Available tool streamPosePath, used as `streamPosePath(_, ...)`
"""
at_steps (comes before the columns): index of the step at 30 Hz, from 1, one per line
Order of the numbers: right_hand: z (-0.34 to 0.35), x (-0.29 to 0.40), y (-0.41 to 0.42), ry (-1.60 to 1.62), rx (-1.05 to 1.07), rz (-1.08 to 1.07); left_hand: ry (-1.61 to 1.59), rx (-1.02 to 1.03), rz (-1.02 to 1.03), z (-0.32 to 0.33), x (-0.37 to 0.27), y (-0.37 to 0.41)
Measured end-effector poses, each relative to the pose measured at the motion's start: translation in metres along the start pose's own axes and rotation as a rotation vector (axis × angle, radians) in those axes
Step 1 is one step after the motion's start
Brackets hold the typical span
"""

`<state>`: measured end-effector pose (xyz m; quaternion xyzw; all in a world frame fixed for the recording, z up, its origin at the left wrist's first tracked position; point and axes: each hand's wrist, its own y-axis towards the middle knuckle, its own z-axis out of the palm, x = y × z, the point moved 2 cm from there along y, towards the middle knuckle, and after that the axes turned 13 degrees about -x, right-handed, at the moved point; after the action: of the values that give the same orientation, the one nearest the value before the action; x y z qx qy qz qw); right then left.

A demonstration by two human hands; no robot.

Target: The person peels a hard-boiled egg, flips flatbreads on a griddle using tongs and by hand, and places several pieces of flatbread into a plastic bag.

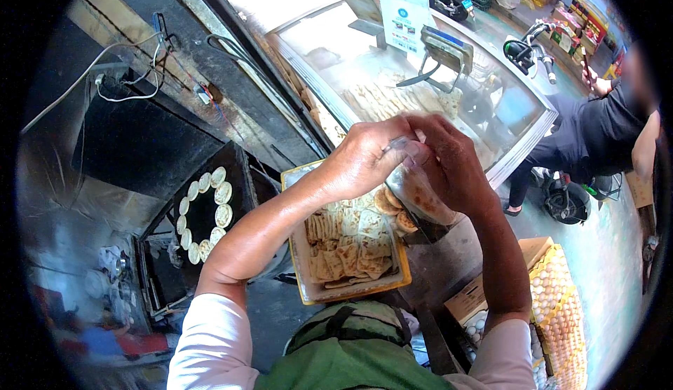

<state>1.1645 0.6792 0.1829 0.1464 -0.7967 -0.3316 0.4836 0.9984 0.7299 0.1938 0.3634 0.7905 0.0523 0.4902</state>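
Both hands meet high in front of me, at the gathered top of a clear plastic bag (420,193) with browned flatbread inside. My left hand (370,148) pinches the bag's neck between thumb and fingers. From the other side, my right hand (447,158) has its fingers closed at the same neck, partly hiding it. Below the hands stands a yellow-rimmed plastic crate (353,294) filled with flat, folded flatbreads (342,250). Several round browned breads (388,201) lie by the crate's upper right corner, beside the hanging bag.
A glass display case (518,132) with breads stands ahead, carrying a tilted device (447,48) and a printed sheet (402,19). Dough rounds (223,215) ring a dark griddle (202,216) at left. Egg trays (557,306) are at lower right; a person (589,127) sits beyond the case.
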Motion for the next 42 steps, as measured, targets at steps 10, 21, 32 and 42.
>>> streamPosePath(10,-0.005,-0.011,-0.029,-0.025,-0.066,0.165,-0.314,-0.110,-0.271,0.026,0.020,-0.013)
streamPosePath(21,-0.020,-0.034,-0.022,-0.072,-0.138,0.001,0.117,-0.192,0.110,0.046,0.002,-0.001)
streamPosePath(32,-0.016,-0.045,-0.025,0.141,-0.028,0.254,0.271,-0.416,0.273,0.054,0.010,-0.005)
streamPosePath(42,-0.020,-0.043,-0.035,-0.161,0.028,0.157,0.257,-0.201,0.326,0.047,-0.002,-0.015)
